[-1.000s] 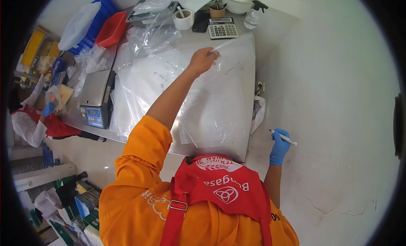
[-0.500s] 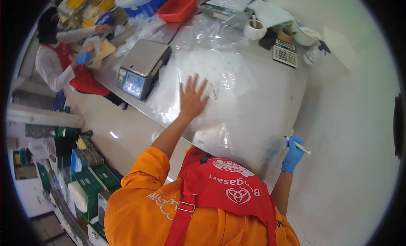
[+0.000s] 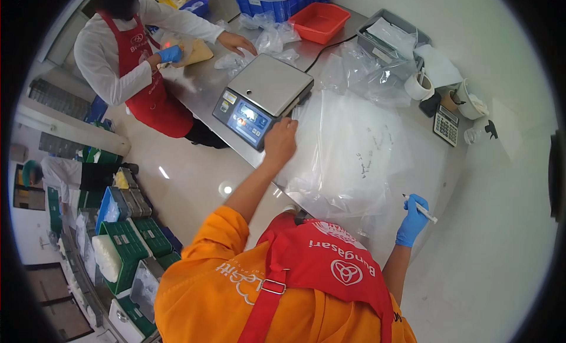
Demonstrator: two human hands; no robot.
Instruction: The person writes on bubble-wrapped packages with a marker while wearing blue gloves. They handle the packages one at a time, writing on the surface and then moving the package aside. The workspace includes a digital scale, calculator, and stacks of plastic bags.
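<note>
My left hand (image 3: 281, 141) is bare, with its fingers bent, at the near right corner of a digital scale (image 3: 268, 82). It seems to touch the scale's side; what its fingers hold, if anything, is hidden. Beside it lies a stack of clear plastic bags (image 3: 339, 160), with dark handwriting on the top one. To the right of the bags, my right hand (image 3: 413, 222), in a blue glove, is closed around a white marker pen (image 3: 424, 212). The pen's dark tip points up and left, off the bags.
A co-worker (image 3: 127, 66) in a red apron stands left of the steel table (image 3: 433, 172), one hand near crumpled plastic (image 3: 271, 39). Along the back are a blue crate (image 3: 277, 5), a red tray (image 3: 320, 23), a grey bin (image 3: 377, 45), tape (image 3: 417, 86) and a calculator (image 3: 446, 125).
My left hand has left the bags, where it lay spread, and moved left to the scale with bent fingers. My right hand still holds the marker pen. The view has shifted left.
</note>
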